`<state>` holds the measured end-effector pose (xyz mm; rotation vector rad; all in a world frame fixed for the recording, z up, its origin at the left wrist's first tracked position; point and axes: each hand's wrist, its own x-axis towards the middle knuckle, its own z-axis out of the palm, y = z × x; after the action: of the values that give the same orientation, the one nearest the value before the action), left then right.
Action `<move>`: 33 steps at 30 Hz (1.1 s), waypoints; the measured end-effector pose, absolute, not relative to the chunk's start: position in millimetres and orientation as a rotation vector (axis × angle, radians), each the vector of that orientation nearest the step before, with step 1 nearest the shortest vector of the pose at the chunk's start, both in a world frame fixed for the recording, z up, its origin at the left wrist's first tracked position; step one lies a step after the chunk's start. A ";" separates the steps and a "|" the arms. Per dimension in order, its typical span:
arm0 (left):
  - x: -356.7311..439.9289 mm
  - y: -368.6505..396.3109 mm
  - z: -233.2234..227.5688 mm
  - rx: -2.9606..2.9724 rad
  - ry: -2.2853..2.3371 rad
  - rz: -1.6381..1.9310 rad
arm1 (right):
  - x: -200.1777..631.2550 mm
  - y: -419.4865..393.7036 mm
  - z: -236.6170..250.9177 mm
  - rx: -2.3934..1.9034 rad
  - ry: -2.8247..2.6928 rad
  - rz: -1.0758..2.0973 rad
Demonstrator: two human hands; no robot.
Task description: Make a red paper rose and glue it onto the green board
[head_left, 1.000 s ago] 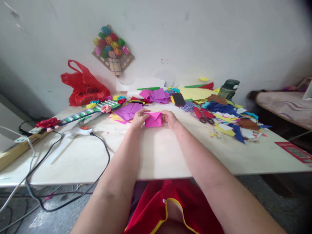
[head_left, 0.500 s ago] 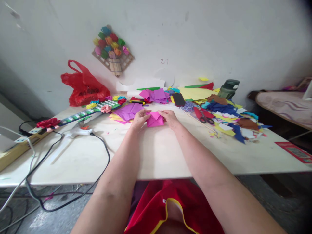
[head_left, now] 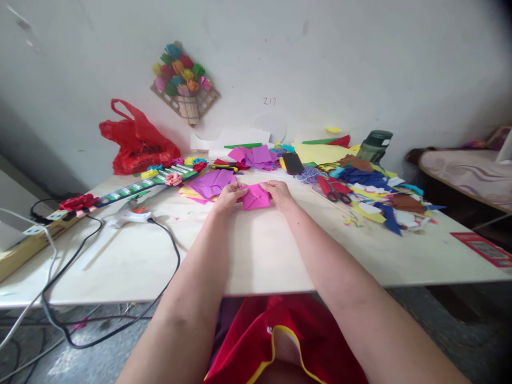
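Observation:
A folded piece of bright pink paper [head_left: 256, 197] is held between my two hands above the pale table [head_left: 264, 256]. My left hand [head_left: 229, 197] pinches its left edge, thumb on top. At the right edge my right hand [head_left: 280, 195] grips it the same way, with some fingers hidden behind the sheet. Creases cross the paper's face. Just beyond my left hand lies a stack of purple paper [head_left: 211, 183], with yellow and pink sheets under it.
To the left are a glue gun [head_left: 128, 216] with a black cord, paper flowers on a decorated strip [head_left: 136, 186] and a red plastic bag [head_left: 140, 141]. Scissors [head_left: 338, 194], a phone [head_left: 293, 164], paper scraps [head_left: 384, 197] and a green bottle [head_left: 375, 145] lie or stand to the right.
The pink paper has shifted slightly, and its top flap looks different, with the folds less sharply outlined. Both hands keep hold of it in almost the same place.

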<state>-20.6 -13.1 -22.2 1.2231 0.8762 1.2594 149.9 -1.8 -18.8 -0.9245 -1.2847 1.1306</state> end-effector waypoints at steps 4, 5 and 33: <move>-20.5 -15.5 -20.1 1.206 0.889 1.261 | 149.2 -1.0 -20.3 -0.918 -1.301 1.128; -20.6 -15.8 -19.9 1.205 0.896 1.258 | 149.0 -0.9 -20.6 -0.916 -1.305 1.126; -21.0 -17.3 -11.9 1.050 0.911 1.216 | 148.3 2.5 -25.1 -0.915 -1.294 1.089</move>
<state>-21.0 -17.3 -11.9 1.0502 0.9107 1.2159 148.3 2.5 -25.1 -0.9145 -1.2944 1.0886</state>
